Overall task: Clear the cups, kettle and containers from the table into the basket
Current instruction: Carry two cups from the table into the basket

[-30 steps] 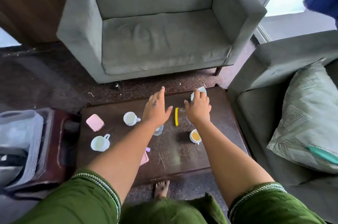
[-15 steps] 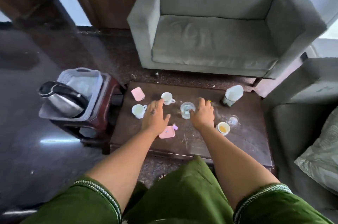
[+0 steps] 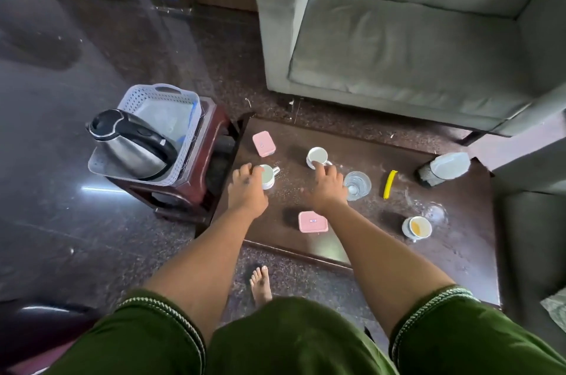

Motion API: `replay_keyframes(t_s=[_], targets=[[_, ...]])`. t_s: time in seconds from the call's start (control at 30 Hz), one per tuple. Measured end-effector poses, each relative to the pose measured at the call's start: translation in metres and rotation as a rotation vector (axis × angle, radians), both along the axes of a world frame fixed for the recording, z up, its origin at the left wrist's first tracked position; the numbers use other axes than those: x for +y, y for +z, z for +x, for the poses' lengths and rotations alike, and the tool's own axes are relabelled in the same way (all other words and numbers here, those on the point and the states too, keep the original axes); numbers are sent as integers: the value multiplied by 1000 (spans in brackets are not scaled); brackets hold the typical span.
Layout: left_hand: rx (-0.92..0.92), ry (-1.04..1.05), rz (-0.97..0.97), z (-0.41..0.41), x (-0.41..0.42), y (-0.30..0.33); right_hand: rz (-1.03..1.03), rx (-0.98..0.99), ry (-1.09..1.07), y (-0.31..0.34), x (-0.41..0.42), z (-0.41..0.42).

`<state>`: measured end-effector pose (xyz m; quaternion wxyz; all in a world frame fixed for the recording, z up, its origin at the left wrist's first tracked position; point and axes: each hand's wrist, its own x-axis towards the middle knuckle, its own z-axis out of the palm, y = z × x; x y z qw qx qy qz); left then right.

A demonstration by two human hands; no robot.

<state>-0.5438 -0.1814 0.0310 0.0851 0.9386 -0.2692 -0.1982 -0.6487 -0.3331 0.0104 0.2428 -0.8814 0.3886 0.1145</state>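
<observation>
On the dark low table [image 3: 459,258], my left hand [image 3: 248,189] reaches a white cup [image 3: 270,177] and its fingertips touch the cup's left side. My right hand [image 3: 326,187] is spread flat, with the forefinger at the near rim of a second white cup [image 3: 317,156]. A clear glass [image 3: 357,185] stands just right of that hand. Two pink lidded containers lie on the table, one at the far left [image 3: 264,143] and one near the front edge [image 3: 313,221]. A cup with tea [image 3: 418,227] sits at the right. The steel kettle [image 3: 128,146] lies in the white basket [image 3: 167,96].
The basket rests on a red-brown stool [image 3: 211,135] left of the table. A yellow stick [image 3: 390,184], a white jar on its side [image 3: 445,168] and another clear glass [image 3: 435,211] are on the table's right part. A grey armchair [image 3: 398,47] stands behind; my bare foot [image 3: 261,284] is on the floor.
The view has swung left and both hands have moved left across the table, from the glass and the near pink container to the two white cups.
</observation>
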Motion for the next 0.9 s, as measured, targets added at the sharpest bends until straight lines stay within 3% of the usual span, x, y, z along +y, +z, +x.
replay_keyframes(t_s=[0.23,0.4,0.73,0.9], targets=[[-108,-154,45,69,-30,-53,-9,39,-117,-49,-33,64],[27,-162,169,99,-46,-103,-40,118,-116,-93,-47,87],[248,-114,168,114,-57,-160,-114,142,-85,-144,-68,108],[303,-147,134,115,-61,-174,-13,218,-122,-159,-86,123]])
